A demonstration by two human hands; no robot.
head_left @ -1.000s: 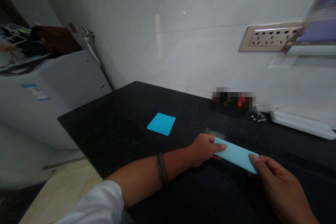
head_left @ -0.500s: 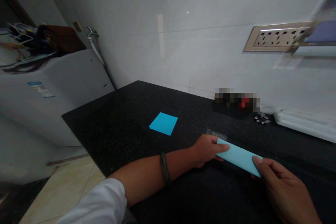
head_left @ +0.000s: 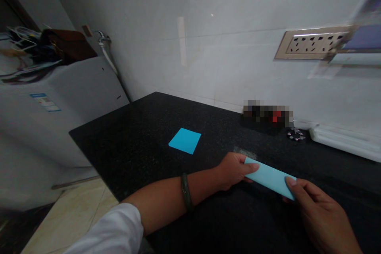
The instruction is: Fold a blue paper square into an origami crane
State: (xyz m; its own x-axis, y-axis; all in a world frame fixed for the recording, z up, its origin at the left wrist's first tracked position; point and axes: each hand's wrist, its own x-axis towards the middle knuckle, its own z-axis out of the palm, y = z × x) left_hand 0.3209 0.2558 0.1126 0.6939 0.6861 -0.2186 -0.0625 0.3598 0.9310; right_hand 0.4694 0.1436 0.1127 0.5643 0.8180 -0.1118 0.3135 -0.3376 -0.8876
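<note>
While the left hand (head_left: pixel 231 170) and right hand (head_left: pixel 320 206) pinch opposite ends of the pale-blue strip (head_left: pixel 270 176) at four o'clock, steadying it seems the present step; moving it likely needs even pressure.

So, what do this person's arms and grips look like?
The left arm wears a loose white sleeve that ends near the elbow, and a smooth, dark green bangle circles the forearm. The left grip and right grip are bare human hands, without gloves. Only a short stretch of the right arm shows, with no sleeve or bangle in view.
</note>
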